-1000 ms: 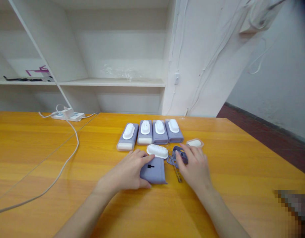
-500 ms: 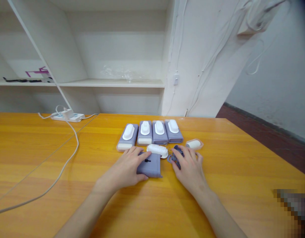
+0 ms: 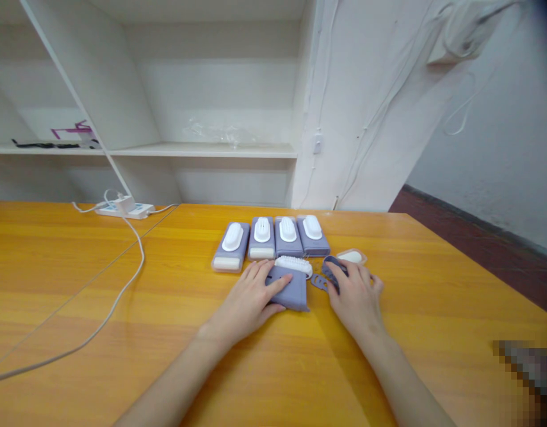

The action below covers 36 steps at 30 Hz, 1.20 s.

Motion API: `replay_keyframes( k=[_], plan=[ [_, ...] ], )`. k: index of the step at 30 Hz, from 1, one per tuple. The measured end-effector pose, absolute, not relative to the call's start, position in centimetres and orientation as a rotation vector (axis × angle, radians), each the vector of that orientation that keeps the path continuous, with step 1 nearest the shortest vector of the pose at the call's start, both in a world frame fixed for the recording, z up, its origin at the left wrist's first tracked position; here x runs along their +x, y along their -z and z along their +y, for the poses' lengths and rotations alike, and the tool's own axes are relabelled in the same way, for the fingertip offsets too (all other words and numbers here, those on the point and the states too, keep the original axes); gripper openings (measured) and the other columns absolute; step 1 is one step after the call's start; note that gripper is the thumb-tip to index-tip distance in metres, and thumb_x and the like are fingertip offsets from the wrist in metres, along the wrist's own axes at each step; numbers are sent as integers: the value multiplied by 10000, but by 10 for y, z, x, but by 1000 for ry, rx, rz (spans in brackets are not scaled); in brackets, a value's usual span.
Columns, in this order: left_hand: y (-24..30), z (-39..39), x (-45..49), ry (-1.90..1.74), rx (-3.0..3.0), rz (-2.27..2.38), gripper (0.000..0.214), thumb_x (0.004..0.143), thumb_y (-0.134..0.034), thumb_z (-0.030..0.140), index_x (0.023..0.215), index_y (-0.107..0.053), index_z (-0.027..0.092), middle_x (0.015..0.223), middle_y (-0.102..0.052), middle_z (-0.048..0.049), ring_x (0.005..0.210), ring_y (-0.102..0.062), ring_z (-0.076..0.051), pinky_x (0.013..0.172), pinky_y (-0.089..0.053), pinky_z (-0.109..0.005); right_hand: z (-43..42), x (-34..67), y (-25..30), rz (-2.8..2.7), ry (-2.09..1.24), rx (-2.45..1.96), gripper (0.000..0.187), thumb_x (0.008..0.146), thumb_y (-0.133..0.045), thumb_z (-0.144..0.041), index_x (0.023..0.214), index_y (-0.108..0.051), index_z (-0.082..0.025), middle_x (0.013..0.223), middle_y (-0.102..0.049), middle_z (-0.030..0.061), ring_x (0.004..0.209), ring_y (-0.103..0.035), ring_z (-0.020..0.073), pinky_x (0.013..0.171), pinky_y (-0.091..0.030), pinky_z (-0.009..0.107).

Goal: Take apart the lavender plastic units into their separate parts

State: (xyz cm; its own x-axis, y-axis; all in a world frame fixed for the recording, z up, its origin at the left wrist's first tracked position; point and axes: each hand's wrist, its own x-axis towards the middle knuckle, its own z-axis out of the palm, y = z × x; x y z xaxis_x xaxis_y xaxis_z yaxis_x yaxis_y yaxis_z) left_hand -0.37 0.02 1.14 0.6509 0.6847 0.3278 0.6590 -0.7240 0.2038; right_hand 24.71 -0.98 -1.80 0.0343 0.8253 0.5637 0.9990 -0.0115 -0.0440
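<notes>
My left hand lies on a purple box on the orange table, its fingers curled round the box's left side. A white brush head sits at the box's far end. My right hand rests palm down over small purple pieces, fingers bent on them. Just beyond it lies a white oval part. Behind both hands stands a row of several purple boxes with white brush heads on top.
A white power strip with a plug lies at the table's back left, and its white cable loops across the left side. White shelves stand behind the table. A blurred patch sits at the lower right corner.
Both hands have slid away from me toward the row of boxes. The purple box and brush head moved with my left hand, the small purple pieces with my right.
</notes>
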Motion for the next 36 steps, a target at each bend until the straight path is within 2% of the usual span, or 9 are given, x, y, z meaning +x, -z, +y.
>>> replay_keyframes(
  k=[5,9,15,19,24,29,32,36],
  plan=[
    [-7,-1,-1,-628,2821,1148,596,839,-621,406,1391,-425,296,1443,-380,-128,1348,-328,-327,1105,-299,-550,-7,251,21,-1808,573,-1856,328,804,-617,-199,1127,-638,-252,1141,-629,82,1038,-497,276,899,-264,454],
    [-6,-2,0,-644,2832,1144,608,825,-624,454,1380,-432,298,1442,-385,-131,1348,-333,-332,1112,-268,-565,-8,246,17,-1822,560,-1814,286,803,-617,-195,1080,-658,-254,1147,-629,78,1053,-493,275,913,-259,456],
    [-4,-1,3,-668,2827,1174,670,804,-620,519,1378,-420,237,1419,-408,-148,1347,-326,-338,1128,-223,-562,-9,242,14,-1812,541,-1791,223,817,-617,-235,1031,-677,-250,1157,-625,80,1067,-490,279,934,-253,470],
    [-6,0,1,-705,2769,1245,676,787,-631,532,1360,-428,234,1369,-447,-146,1281,-391,-330,1078,-312,-524,-9,243,16,-1777,545,-1824,220,816,-620,-251,1027,-683,-251,1129,-629,83,1054,-487,284,942,-249,483],
    [-18,-1,-7,-633,2720,1405,808,710,-672,604,1377,-389,247,1308,-476,-135,1206,-461,-327,989,-406,-476,-9,244,17,-1746,547,-1832,209,835,-593,-275,1019,-686,-242,1120,-628,90,1040,-486,281,945,-250,484],
    [-29,-2,-13,-359,2596,1698,818,684,-668,640,1337,-410,221,1131,-589,-149,1005,-610,-352,793,-496,-435,-9,244,15,-1703,563,-1851,219,853,-558,-273,1026,-686,-232,1096,-630,93,1026,-487,281,949,-245,484],
    [-27,-2,-13,-289,2503,1720,734,744,-642,581,1328,-401,209,1051,-647,-139,934,-653,-343,753,-505,-405,-10,242,13,-1661,582,-1835,213,858,-550,-270,1018,-684,-224,1090,-633,93,1025,-488,281,958,-233,479],
    [-17,-2,-6,-445,2484,1529,612,838,-591,378,1371,-341,214,1220,-609,-147,1097,-614,-319,869,-489,-403,-11,240,12,-1637,596,-1771,209,873,-532,-272,1009,-680,-215,1065,-648,93,1004,-500,272,960,-232,465]
  ],
)
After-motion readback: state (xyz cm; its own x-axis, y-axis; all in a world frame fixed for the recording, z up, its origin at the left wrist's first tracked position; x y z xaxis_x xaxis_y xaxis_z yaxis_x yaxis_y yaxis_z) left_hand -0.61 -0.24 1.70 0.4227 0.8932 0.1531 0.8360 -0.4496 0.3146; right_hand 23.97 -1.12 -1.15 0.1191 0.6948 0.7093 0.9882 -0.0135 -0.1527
